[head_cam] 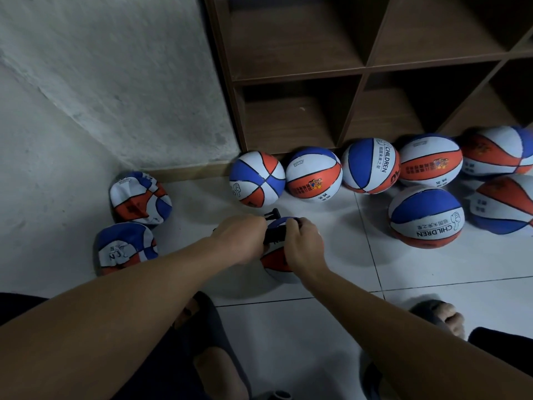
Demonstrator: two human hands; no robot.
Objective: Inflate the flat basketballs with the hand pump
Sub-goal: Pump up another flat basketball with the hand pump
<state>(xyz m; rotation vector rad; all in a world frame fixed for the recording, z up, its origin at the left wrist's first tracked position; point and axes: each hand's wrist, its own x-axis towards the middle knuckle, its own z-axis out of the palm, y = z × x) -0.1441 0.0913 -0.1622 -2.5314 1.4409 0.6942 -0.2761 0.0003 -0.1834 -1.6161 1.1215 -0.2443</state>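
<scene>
A blue, white and orange basketball point(274, 259) lies on the floor tiles between my two hands. A black hand pump point(272, 226) stands over it, its handle end poking out past my fingers. My left hand point(240, 238) grips the pump from the left. My right hand point(302, 243) curls around the pump and the ball's top from the right. Most of the pump and the ball's valve are hidden by my hands. Two flat, crumpled basketballs point(140, 197) point(125, 248) lie at the left by the wall.
Several round basketballs point(313, 174) line the foot of a brown wooden cube shelf point(360, 73), one more point(427, 216) nearer on the tiles. A grey concrete wall point(101, 82) closes the left. My feet in dark slippers point(207, 327) sit at the bottom.
</scene>
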